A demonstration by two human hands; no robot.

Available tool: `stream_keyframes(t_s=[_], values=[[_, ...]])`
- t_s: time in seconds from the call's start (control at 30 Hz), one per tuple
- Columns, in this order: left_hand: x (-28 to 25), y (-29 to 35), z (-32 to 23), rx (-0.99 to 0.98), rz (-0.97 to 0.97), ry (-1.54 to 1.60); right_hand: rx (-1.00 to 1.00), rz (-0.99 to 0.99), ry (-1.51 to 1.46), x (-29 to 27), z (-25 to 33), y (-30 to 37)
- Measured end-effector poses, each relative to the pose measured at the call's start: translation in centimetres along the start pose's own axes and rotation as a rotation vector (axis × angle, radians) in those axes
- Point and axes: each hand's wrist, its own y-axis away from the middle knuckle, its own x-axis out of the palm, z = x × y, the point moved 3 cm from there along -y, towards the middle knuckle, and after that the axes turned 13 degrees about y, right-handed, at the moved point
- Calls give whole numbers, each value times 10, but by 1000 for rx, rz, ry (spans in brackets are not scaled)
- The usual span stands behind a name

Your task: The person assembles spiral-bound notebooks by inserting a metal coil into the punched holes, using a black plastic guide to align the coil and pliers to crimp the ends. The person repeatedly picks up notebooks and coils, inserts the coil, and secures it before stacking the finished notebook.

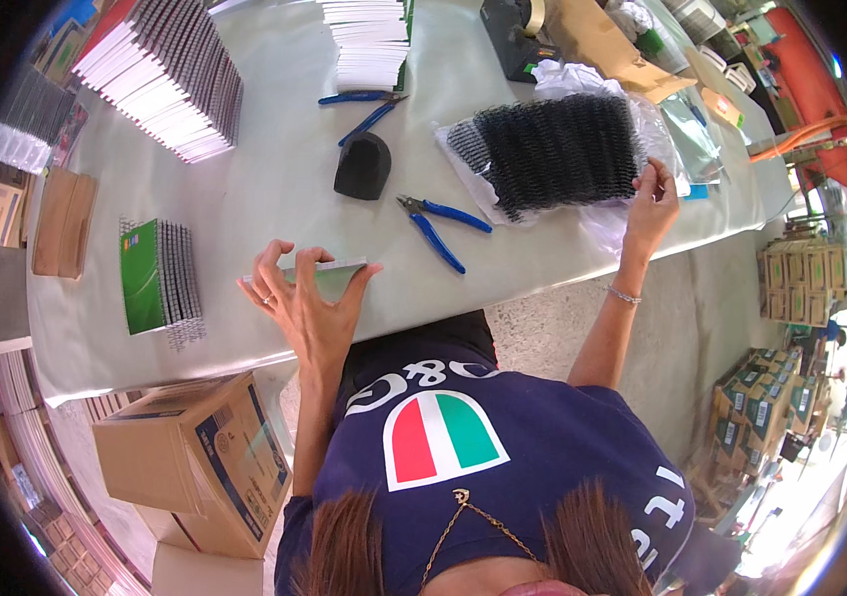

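Observation:
My left hand [309, 303] grips a thin booklet [336, 275] with a pale green face, standing on its edge near the table's front edge. Thumb and fingers span its upper long side. To the right, my right hand [655, 204] is closed at the right end of a pile of black spiral binding coils [562, 154], its fingertips pinching a coil end. The pile lies on crumpled white plastic [602, 230]. Between my hands lie blue-handled cutting pliers [435, 230] with spread handles. Beyond them are a black rounded block [362, 167] and a second blue-handled pair [364, 119].
A stack of green spiral notebooks [150, 278] stands at the left, with a tall notebook stack [170, 84] behind. White-paged booklets [369, 50] are piled at the far middle, beside a black tape dispenser [518, 40]. A cardboard box [195, 457] sits below the table's front left edge.

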Motion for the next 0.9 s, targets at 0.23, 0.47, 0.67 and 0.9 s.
stream_keyframes(t_s=[0.23,0.47,0.67,0.9], values=[[5,-3,0,16,-37,48,123,452,-868,18,53,26],[10,-1,5,40,-46,30,-148,847,-841,58,136,108],[12,1,5,30,-49,6,-469,1060,-275,64,175,164],[12,2,5,-7,-13,21,-793,958,-207,74,166,176]])
